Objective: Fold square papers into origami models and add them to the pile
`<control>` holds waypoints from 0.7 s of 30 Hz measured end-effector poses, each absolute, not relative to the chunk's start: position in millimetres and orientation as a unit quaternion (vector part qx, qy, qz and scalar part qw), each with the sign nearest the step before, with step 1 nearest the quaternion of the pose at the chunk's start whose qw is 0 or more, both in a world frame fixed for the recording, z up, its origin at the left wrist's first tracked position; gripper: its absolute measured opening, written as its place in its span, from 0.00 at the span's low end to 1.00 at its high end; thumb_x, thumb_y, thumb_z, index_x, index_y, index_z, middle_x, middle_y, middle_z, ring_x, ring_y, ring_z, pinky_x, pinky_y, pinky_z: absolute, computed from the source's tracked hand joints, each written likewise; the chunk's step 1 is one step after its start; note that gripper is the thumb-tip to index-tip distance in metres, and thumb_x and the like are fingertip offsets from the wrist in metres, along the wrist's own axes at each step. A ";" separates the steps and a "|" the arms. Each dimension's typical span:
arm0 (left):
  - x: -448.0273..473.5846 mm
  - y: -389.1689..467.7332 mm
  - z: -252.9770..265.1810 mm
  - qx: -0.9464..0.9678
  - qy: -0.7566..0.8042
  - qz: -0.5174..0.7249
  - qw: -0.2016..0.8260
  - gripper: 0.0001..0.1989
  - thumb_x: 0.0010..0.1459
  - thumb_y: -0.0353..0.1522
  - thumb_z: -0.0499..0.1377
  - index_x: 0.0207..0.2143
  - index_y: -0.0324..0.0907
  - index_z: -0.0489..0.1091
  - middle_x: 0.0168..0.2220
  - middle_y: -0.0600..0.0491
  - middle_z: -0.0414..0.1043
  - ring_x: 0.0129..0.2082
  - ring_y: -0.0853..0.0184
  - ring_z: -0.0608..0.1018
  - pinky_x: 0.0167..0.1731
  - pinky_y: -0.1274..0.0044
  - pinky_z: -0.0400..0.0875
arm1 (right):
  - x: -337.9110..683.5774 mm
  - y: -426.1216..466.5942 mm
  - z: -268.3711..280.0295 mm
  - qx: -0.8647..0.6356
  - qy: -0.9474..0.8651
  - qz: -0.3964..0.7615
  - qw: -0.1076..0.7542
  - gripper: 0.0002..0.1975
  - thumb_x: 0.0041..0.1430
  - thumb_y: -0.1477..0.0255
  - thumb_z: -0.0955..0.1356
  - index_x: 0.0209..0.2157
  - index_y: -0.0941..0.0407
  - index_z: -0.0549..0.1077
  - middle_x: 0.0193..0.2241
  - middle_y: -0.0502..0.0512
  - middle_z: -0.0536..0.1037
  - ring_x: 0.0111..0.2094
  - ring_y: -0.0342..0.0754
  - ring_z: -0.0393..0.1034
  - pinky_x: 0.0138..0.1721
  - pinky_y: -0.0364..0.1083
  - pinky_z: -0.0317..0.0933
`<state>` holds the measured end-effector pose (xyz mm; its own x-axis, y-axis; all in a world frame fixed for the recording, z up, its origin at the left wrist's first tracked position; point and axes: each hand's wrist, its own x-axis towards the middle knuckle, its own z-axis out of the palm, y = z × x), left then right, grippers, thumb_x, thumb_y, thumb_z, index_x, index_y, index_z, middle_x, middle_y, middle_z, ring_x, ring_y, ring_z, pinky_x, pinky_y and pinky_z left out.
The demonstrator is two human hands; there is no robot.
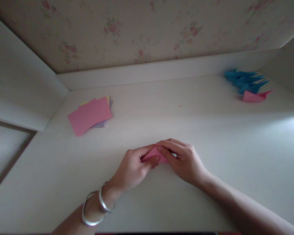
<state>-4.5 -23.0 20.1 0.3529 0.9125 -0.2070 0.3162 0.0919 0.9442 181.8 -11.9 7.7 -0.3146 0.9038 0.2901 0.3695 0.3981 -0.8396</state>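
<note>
A small piece of folded pink paper (pixel 163 159) is between my hands, low over the middle of the white tabletop. My left hand (pixel 139 166) grips its left side, thumb across the front and fingers behind. At the paper's top and right edge, my right hand (pixel 183 158) pinches it between thumb and index finger. Both hands are closed on the same paper, and they cover much of it, so its full shape is hidden. Two silver bangles (pixel 103 199) circle my left wrist.
Pink sheets (pixel 90 114) lie at the left over yellow and purple ones. Several folded blue paper figures (pixel 246 80) sit in the far right corner, with one pink figure (pixel 254 96) in front. A raised white ledge (pixel 147 74) runs along the flowered wall.
</note>
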 end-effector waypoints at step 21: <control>-2.6 -22.2 17.1 0.581 0.516 0.267 0.570 0.22 0.51 0.34 0.68 0.50 0.42 0.74 0.40 0.50 0.81 0.36 0.61 0.80 0.36 0.73 0.74 | 180.6 -12.9 7.3 -0.430 -0.734 0.357 0.385 0.08 0.65 0.75 0.66 0.39 0.56 0.79 0.33 0.54 0.81 0.32 0.44 0.74 0.34 0.42 0.66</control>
<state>-2.6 -22.2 17.1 0.3250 0.9037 -0.2786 0.2960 0.1826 0.9376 180.6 -12.9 7.3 -0.3335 0.9065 0.2590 0.3561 0.3755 -0.8557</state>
